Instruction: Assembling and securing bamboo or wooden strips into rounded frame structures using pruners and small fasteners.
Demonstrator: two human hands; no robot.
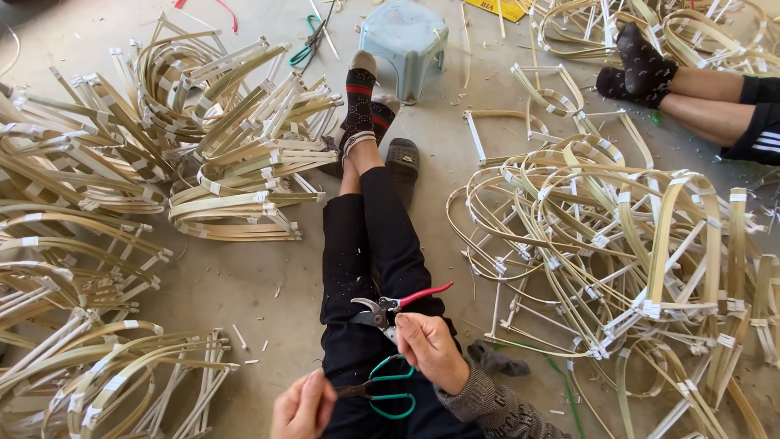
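Note:
I sit on the floor with my legs in black trousers stretched out. My right hand rests on my lap, fingers curled, touching red-handled pruning shears that lie across my thigh. Green-handled scissors lie on my lap just below that hand. My left hand sits at the bottom edge, fingers closed, next to the scissors' blade end; whether it grips anything is hidden.
Piles of bent bamboo strip frames bound with white tape lie to the left and right. A pale blue plastic stool stands beyond my feet. Another person's legs in black socks reach in at top right. A slipper lies beside my ankle.

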